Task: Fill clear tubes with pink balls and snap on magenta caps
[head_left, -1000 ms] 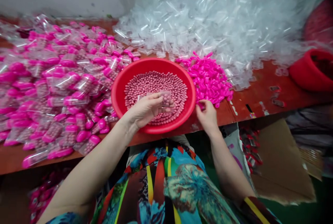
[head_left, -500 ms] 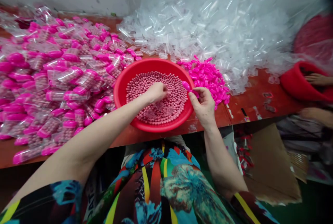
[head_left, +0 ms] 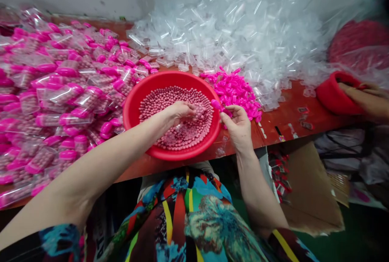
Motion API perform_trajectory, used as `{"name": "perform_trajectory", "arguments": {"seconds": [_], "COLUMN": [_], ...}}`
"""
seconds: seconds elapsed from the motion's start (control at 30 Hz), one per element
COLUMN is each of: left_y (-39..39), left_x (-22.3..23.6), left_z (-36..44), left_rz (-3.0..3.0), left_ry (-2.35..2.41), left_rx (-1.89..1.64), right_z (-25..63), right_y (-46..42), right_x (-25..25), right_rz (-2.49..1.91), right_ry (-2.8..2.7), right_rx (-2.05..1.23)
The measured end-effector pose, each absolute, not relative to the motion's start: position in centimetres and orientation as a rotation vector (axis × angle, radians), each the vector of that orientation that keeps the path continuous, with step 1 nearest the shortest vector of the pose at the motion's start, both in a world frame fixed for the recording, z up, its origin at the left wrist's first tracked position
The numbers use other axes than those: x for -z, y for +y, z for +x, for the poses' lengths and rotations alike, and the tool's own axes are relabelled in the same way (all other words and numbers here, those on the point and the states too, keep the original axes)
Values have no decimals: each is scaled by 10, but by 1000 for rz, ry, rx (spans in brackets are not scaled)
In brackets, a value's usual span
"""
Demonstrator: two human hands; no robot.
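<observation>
A red basin [head_left: 136, 95] full of small pink beads [head_left: 182, 95] stands at the table's front edge. My left hand [head_left: 179, 112] is closed over the beads around a clear tube [head_left: 199, 111] that holds some beads. My right hand [head_left: 238, 126] hovers at the basin's right rim and pinches a bright pink cap [head_left: 216, 104] right beside the tube's end. More pink caps seem to lie in its palm.
Capped, bead-filled tubes [head_left: 60, 95] are heaped on the left. A mound of empty clear tubes [head_left: 231, 39] fills the back, with loose pink caps [head_left: 237, 91] in front. Another person's hand [head_left: 364, 95] reaches into a red bowl [head_left: 331, 95] at right. Cardboard [head_left: 310, 189] lies below.
My left hand dipped from above the basin's near side down into the beads with the tube. My right hand left the cap pile and came to the basin rim with a cap.
</observation>
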State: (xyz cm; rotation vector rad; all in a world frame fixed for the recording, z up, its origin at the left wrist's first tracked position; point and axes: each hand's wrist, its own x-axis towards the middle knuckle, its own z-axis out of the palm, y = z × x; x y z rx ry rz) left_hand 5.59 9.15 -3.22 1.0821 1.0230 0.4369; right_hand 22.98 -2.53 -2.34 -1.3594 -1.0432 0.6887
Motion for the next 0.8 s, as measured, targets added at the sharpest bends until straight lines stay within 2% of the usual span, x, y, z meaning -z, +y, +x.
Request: {"name": "perform_trajectory", "arguments": {"seconds": [0.23, 0.47, 0.67, 0.8], "left_y": [50, 16, 35, 70], "left_x": [-5, 0, 8, 14], "left_z": [2, -9, -16, -15], "left_rz": [678, 624, 714, 1077], "left_ry": [790, 834, 978, 1192], "left_rx": [-667, -874, -790, -701], "right_z": [207, 175, 183, 188], "right_y": [-4, 4, 28, 43], "right_x": [20, 14, 22, 23], "right_rz": [-1278, -1226, -1480, -1573], "right_ry": [-1080, -1210, -1519, -1616], "right_rx": [-745, -900, -725, -608]}}
